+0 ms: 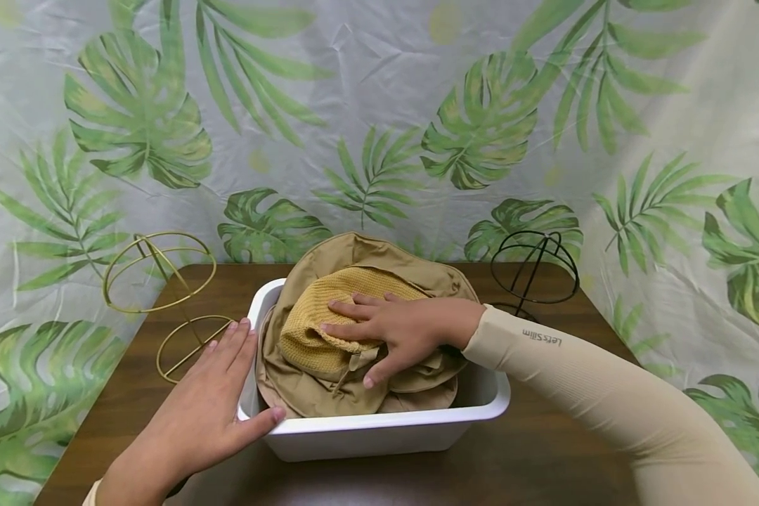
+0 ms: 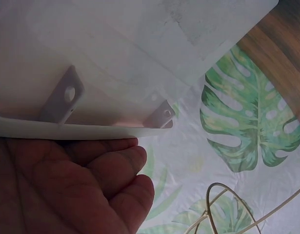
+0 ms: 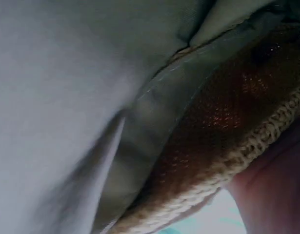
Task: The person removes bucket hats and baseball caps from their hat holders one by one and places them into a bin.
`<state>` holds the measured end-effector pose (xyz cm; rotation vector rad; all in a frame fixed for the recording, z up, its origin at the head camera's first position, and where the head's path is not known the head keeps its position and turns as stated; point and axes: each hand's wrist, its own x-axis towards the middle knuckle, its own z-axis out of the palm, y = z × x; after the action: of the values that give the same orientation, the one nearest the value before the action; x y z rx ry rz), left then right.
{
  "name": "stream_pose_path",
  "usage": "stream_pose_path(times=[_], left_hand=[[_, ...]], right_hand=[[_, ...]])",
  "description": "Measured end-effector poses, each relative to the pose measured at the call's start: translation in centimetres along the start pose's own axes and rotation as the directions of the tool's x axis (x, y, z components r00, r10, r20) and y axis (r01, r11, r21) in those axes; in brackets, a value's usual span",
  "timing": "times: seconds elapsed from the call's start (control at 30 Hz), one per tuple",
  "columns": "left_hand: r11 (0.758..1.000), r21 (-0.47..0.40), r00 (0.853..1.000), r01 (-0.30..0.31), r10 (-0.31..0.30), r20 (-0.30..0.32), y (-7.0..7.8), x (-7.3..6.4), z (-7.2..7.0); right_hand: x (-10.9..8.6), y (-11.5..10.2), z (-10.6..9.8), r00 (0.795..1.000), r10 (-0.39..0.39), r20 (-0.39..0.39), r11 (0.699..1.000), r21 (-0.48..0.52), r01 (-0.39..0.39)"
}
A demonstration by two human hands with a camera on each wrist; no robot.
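Observation:
A white plastic tub (image 1: 379,422) stands on the table, piled with hats. On top, a mustard-yellow knit hat (image 1: 313,309) lies in a wide-brimmed khaki fabric hat (image 1: 354,253), whose brim rises over the tub's back edge. Pinkish-beige fabric (image 1: 424,402) shows beneath. My right hand (image 1: 411,330) lies on the knit hat, fingers spread. Knit weave (image 3: 208,126) and khaki cloth fill the right wrist view closely. With fingers extended, my left hand (image 1: 205,400) rests against the tub's left rim, thumb at the front. The left wrist view shows its fingers (image 2: 115,170) beneath the rim.
A gold wire stand (image 1: 126,310) is at the table's left, partly behind my left hand. At the back right is a black wire stand (image 1: 533,267). The dark wooden table (image 1: 544,436) meets a leaf-patterned curtain (image 1: 379,91) behind.

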<state>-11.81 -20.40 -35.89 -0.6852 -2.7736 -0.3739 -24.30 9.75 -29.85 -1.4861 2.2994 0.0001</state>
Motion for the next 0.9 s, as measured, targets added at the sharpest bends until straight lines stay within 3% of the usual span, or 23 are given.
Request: stream_pose_path(times=[0.2, 0.57, 0.9], left_hand=[[1.0, 0.002, 1.0, -0.012, 0.012, 0.008, 0.2, 0.2, -0.1], [1.0, 0.011, 1.0, -0.011, 0.011, 0.003, 0.1, -0.1, -0.5], [1.0, 0.006, 1.0, -0.012, 0.013, -0.008, -0.1, 0.0, -0.1]], right_hand=[[1.2, -0.2, 0.6, 0.995, 0.065, 0.075, 0.998, -0.014, -0.064], [2.7, -0.3, 2.0, 0.991, 0.085, 0.101, 0.996, -0.018, -0.083], [3.0, 0.3, 2.7, 0.984, 0.06, 0.166, 0.992, 0.1, -0.077]])
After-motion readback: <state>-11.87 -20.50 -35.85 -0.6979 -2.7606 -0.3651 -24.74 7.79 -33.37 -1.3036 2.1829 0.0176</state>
